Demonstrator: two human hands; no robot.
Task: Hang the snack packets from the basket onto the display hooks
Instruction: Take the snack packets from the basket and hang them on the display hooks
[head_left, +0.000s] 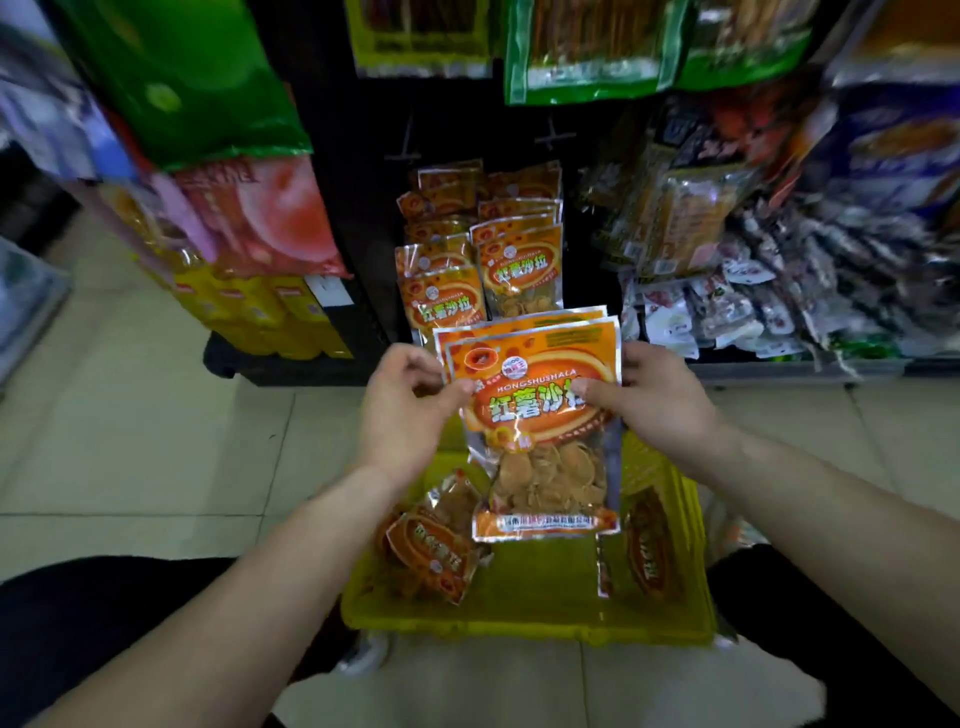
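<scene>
I hold a small stack of orange snack packets (535, 415) upright above the yellow basket (519, 618). My left hand (402, 410) pinches the stack's left edge and my right hand (654, 400) grips its right edge, thumb on the front. More orange packets lie in the basket: one at the left (431, 551), one leaning on the right wall (649, 545). Two rows of the same packets hang on hooks (519, 265) on the black display panel just beyond the held stack. Two bare hooks (555, 139) stick out higher up.
Green packets (587, 47) hang above. At the right a shelf holds piled small wrapped snacks (737, 312). Large pink and green bags (249, 208) and yellow boxes (280, 312) fill the rack at left. Beige floor tiles surround the basket; my knees flank it.
</scene>
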